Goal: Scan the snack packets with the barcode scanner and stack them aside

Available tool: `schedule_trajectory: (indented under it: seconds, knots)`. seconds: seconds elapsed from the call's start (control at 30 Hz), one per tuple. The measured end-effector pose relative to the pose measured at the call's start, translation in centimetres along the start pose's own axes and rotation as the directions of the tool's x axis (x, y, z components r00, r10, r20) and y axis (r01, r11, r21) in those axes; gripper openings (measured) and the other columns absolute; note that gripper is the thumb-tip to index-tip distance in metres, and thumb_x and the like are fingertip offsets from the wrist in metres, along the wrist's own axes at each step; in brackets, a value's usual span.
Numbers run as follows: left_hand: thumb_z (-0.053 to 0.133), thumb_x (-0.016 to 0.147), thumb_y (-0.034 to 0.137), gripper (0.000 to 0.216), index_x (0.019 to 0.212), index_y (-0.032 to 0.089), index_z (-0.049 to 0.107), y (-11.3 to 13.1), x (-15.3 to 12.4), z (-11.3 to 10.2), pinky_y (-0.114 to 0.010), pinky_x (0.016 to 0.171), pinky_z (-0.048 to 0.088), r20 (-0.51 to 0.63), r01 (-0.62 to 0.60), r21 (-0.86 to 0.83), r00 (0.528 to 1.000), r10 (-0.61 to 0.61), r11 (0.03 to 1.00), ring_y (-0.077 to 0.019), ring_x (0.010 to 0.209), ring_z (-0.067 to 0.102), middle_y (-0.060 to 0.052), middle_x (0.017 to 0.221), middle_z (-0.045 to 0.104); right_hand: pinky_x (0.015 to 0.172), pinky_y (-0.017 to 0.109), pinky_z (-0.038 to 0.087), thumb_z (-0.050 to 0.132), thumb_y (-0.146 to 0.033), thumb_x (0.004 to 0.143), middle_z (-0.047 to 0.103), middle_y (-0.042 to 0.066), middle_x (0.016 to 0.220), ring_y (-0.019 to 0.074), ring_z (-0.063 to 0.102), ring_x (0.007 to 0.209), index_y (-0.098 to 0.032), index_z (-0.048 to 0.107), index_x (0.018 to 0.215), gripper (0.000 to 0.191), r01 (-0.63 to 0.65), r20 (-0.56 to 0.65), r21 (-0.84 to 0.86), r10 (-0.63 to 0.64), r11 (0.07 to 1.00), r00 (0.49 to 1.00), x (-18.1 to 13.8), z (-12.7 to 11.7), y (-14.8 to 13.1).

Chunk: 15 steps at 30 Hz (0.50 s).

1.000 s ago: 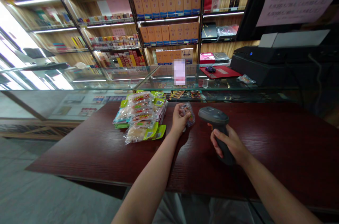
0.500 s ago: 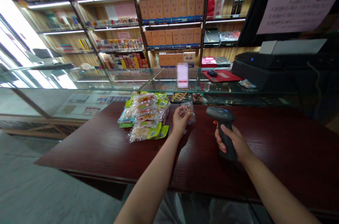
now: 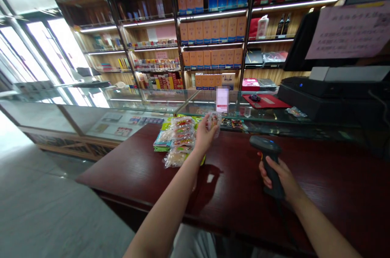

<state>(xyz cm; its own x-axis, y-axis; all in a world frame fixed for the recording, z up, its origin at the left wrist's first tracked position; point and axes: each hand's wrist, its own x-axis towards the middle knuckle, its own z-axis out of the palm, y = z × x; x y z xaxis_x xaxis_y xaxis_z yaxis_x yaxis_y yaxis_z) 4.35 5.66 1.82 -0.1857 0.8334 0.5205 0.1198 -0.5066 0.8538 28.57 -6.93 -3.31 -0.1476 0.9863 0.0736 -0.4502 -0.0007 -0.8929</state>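
My left hand (image 3: 205, 136) is closed on a small clear plastic snack packet (image 3: 215, 121), raised above the dark wooden table (image 3: 128, 168). Behind and left of that wrist lies a heap of snack packets (image 3: 182, 131) in clear and green wrapping, partly hidden by my forearm. My right hand (image 3: 278, 172) grips the handle of a dark barcode scanner (image 3: 272, 164), its head tilted up and pointing left. A blue light glows on top of the scanner. Its cable runs down toward the table's front edge.
A glass display counter (image 3: 143, 101) borders the table's far side. On it are a blurred pink-white card (image 3: 222, 99), a computer mouse (image 3: 254, 98) on a red mat (image 3: 268, 102), and a black till machine (image 3: 317, 91) at right. A small white piece (image 3: 210, 178) lies on the table.
My left hand has lifted the packet up off the table, toward the glass counter. The scanner stays in my right hand. The whole view has shifted, with more shelving now visible above.
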Motion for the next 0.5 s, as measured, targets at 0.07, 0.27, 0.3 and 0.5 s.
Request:
schedule_trajectory:
  seconds: [0.07, 0.27, 0.3, 0.5]
  knots:
    - [0.078, 0.058, 0.022, 0.062, 0.118, 0.02, 0.059, 1.2, 2.0, -2.8, -0.03, 0.074, 0.049, -0.033, -0.032, 0.059, 0.999, 0.034, 0.998, -0.0176, 0.08, 0.059, -0.004, 0.093, 0.064, 0.031, 0.015, 0.037, 0.068, -0.043, 0.083, 0.057, -0.006, 0.057, 0.0058, 0.043, 0.035, -0.021, 0.057, 0.105, 0.033, -0.006, -0.009, -0.003, 0.006, 1.0, 1.0, -0.1, 0.3, -0.2]
    - [0.078, 0.057, 0.032, 0.036, 0.085, 0.016, 0.062, 2.9, 9.3, -11.3, -0.026, 0.065, 0.045, -0.081, 0.004, 0.343, 0.996, 0.025, 0.939, -0.0155, 0.071, 0.057, -0.001, 0.073, 0.062, 0.031, 0.016, 0.035, 0.072, -0.045, 0.08, 0.055, -0.006, 0.055, 0.0058, 0.043, 0.034, -0.022, 0.058, 0.102, 0.035, -0.042, -0.04, -0.014, 0.041, 0.999, 0.998, -0.2, 0.6, -0.3]
    - [0.078, 0.057, 0.033, 0.034, 0.082, 0.016, 0.062, 2.8, 10.3, -12.3, -0.025, 0.063, 0.044, -0.062, 0.012, 0.38, 0.998, 0.012, 0.925, -0.015, 0.069, 0.056, -0.001, 0.07, 0.062, 0.032, 0.016, 0.036, 0.071, -0.046, 0.08, 0.056, -0.006, 0.056, 0.0058, 0.043, 0.034, -0.022, 0.058, 0.102, 0.035, -0.05, -0.04, -0.014, 0.05, 0.999, 0.998, -0.1, 0.5, -0.1]
    - [0.082, 0.049, 0.035, 0.034, 0.07, 0.015, 0.063, 0.9, 13.9, -14.9, -0.023, 0.054, 0.037, 0.13, 0.031, 0.461, 0.986, -0.102, 0.887, -0.0109, 0.056, 0.05, 0.001, 0.058, 0.059, 0.03, 0.017, 0.035, 0.07, -0.047, 0.082, 0.057, -0.005, 0.057, 0.0064, 0.043, 0.033, -0.022, 0.057, 0.105, 0.036, -0.086, -0.038, -0.008, 0.086, 0.996, 0.996, 0.3, -0.4, 0.7]
